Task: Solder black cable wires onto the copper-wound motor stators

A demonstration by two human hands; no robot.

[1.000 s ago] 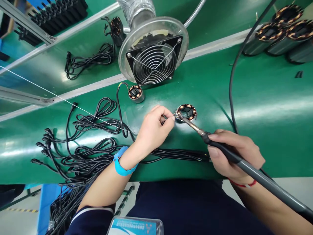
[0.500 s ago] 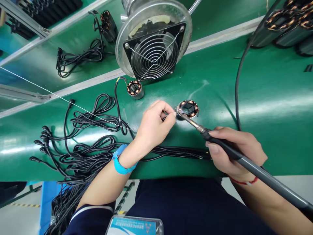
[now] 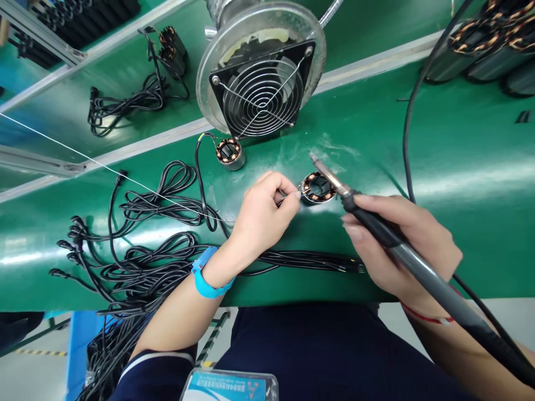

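Observation:
My left hand (image 3: 267, 209) pinches the thin wire end of a black cable at the left rim of a motor stator (image 3: 318, 188). Copper windings ring the stator, which stands on the green bench. My right hand (image 3: 401, 239) grips a soldering iron (image 3: 376, 225) by its dark handle. The iron's metal tip is raised just above and beyond the stator, apart from the wire. Faint smoke drifts near the tip. A second stator (image 3: 230, 153) with a cable attached stands to the left, below the fan.
A round fume fan (image 3: 262, 106) with a wire guard hangs behind the stators. Coiled black cables (image 3: 159, 267) cover the bench's left side, and cable ends (image 3: 317, 260) lie along the front. Several stators (image 3: 455, 50) stand at back right. A hanging black cord (image 3: 407, 133) runs down the right.
My right hand has lifted the soldering iron's tip up and away from the wire joint. Smoke has spread beyond the stator. My left hand stays in place.

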